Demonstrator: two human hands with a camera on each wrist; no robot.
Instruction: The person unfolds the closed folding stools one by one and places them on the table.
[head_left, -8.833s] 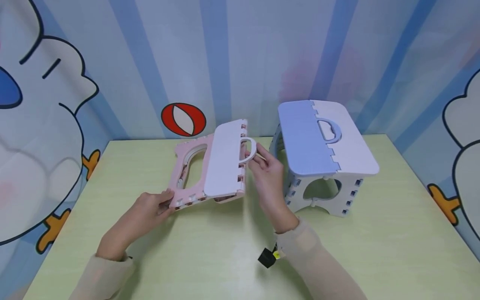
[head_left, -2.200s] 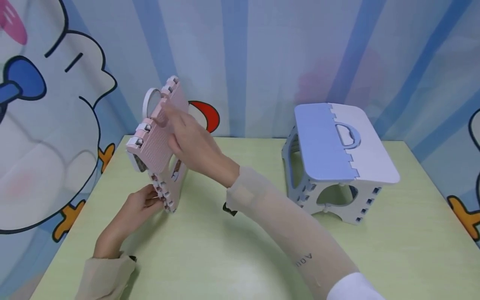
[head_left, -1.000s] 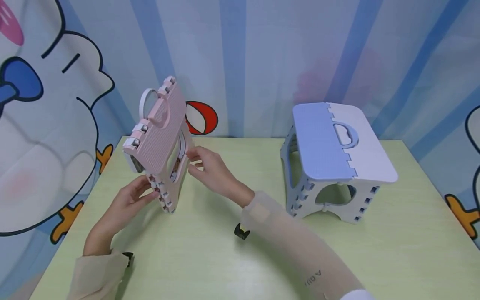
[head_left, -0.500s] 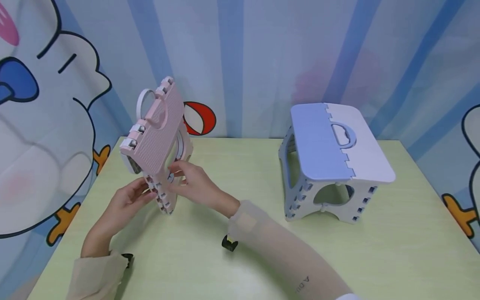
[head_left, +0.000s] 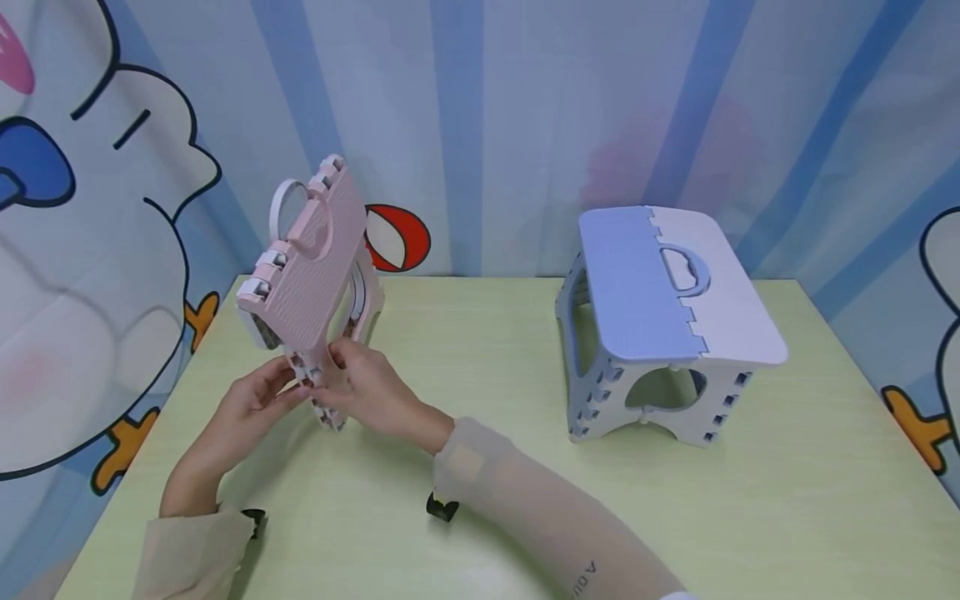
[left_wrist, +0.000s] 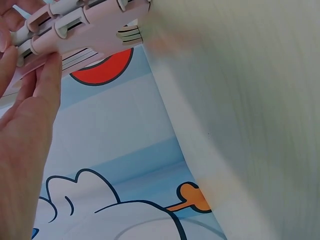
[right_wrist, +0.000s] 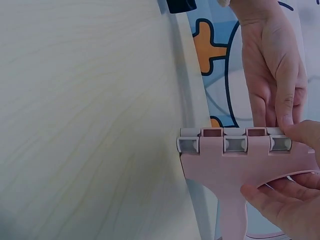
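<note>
A pink and white folding stool [head_left: 318,275], folded nearly flat, stands upright on the left of the table with its two half-ring handles at the top. My left hand [head_left: 236,417] pinches its near hinged edge low down, thumb on one side and fingers on the other. On the pink leg frame, my right hand [head_left: 371,387] grips the near side, its fingers reaching into the oval opening. The right wrist view has the hinge row of the leg frame [right_wrist: 230,170] close up, with the left hand [right_wrist: 275,70] just behind it.
An unfolded blue and white folding stool [head_left: 637,292] stands on the right of the pale green table [head_left: 480,533]. A striped cartoon backdrop [head_left: 517,133] rises behind the table's far edge. A small black device [head_left: 442,507] hangs below the right cuff.
The pink stool went from lying tilted, white half up, to upright. My right hand left its handles, came down, and now grips the leg frame near my left hand.
</note>
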